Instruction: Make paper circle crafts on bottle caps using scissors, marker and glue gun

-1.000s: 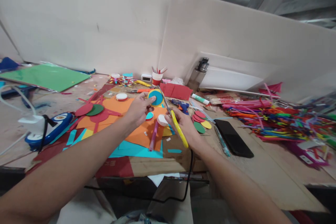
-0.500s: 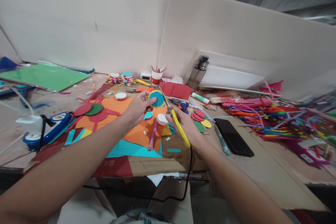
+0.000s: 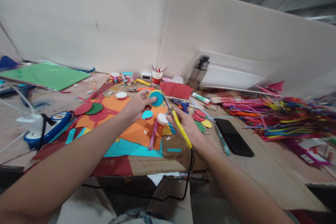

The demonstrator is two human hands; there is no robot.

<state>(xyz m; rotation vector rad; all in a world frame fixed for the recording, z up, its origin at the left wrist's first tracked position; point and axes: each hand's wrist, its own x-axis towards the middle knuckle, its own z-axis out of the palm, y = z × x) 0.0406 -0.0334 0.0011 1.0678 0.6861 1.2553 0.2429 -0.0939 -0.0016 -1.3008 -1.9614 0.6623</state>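
Between the thumb and fingers of my left hand (image 3: 139, 106) is a blue paper disc (image 3: 156, 98) with a yellow rim around it. My right hand (image 3: 186, 126) is closed around the yellow handle of a pair of scissors (image 3: 179, 126). The scissor blades point up and away, right beside the disc's right edge. Below the hands lie orange paper (image 3: 131, 132), a white round lid (image 3: 162, 119), a small blue-topped disc (image 3: 147, 114) and a purple tube (image 3: 152, 136).
Red and green paper circles (image 3: 95, 109) lie to the left, near a blue device (image 3: 56, 128). On the right are a black phone (image 3: 233, 137), a blue glue gun (image 3: 180, 104) and a heap of colourful pipe cleaners (image 3: 283, 119). A dark bottle (image 3: 197, 76) stands by the white partition.
Both hands keep nearly the same pose, with the disc still beside the blades. The pipe cleaner heap at the right edge has shifted and looks blurred.
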